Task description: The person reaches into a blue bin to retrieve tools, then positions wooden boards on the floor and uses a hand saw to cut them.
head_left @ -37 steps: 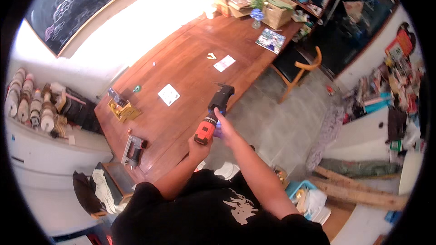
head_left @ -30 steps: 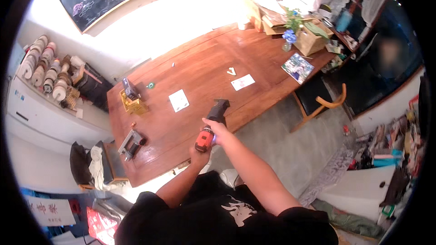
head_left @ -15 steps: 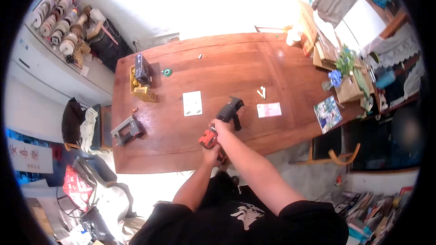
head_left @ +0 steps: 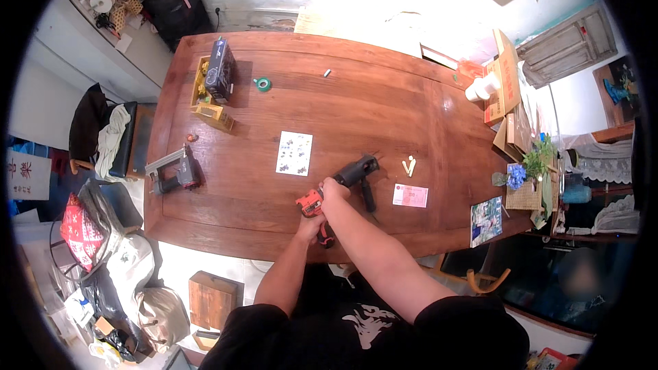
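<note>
Head view: left hand [head_left: 310,225] and right hand [head_left: 335,192] grip the power tool [head_left: 352,172], now farther over the table [head_left: 363,99] yet still in hand.

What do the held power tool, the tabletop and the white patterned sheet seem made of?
Power tool: likely plastic housing, from its moulded red and dull black surfaces.
Tabletop: wood, apparently varnished; reddish-brown grain, plank seams, soft sheen.
White patterned sheet: probably paper or thin card, flat and printed; finish unclear.
</note>
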The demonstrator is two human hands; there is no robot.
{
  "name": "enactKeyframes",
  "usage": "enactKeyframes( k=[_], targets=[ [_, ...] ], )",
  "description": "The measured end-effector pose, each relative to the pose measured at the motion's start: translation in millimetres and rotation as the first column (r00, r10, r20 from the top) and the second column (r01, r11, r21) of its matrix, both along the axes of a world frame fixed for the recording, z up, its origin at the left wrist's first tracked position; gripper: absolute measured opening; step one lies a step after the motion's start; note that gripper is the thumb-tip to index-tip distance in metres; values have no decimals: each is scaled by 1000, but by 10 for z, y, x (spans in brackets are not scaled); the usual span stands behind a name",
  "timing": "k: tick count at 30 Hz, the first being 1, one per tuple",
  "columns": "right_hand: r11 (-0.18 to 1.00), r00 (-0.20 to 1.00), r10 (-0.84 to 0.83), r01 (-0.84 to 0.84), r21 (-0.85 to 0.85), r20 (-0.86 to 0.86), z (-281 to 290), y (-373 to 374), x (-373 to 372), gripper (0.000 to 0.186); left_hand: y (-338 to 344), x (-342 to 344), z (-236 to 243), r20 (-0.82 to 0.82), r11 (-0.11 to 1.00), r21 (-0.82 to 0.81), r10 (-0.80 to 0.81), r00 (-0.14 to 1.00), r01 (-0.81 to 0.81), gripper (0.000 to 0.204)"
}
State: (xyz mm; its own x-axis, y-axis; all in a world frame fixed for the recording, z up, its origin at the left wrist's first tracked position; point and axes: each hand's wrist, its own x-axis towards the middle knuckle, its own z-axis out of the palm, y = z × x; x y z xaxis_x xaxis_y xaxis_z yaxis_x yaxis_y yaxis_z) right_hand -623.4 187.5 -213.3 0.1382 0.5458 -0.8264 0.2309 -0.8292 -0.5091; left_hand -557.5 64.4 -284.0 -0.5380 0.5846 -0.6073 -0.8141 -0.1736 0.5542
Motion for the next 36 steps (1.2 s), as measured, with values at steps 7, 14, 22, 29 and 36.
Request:
enactKeyframes(
  k=[7, 14, 22, 29, 36],
  targets=[
    [994, 996, 91, -91, -56, -6, 54, 129, -24, 14, 126, -105, 360, -75, 999, -38, 13, 997, -16, 25],
    [878, 867, 472, -479, -6, -159, 71, 25, 294, 46, -197, -80, 490, -83, 997, -11, 80, 993, -81, 26],
    [264, 277, 601, -954, 141, 749, 237, 784, 1133, 49, -875, -396, 780, -617, 823, -552, -293, 730, -136, 27],
    [188, 405, 690, -901, 392, 600, -381, 1244, 1406, 31, -740, -527, 946, -720, 731, -648, -495, 487, -215, 52],
    [5, 347, 707, -874, 485, 617, -70, 1511, 1769, 27, -455, -263, 541, -617, 485, -744, -762, 195, -460, 69]
  ],
)
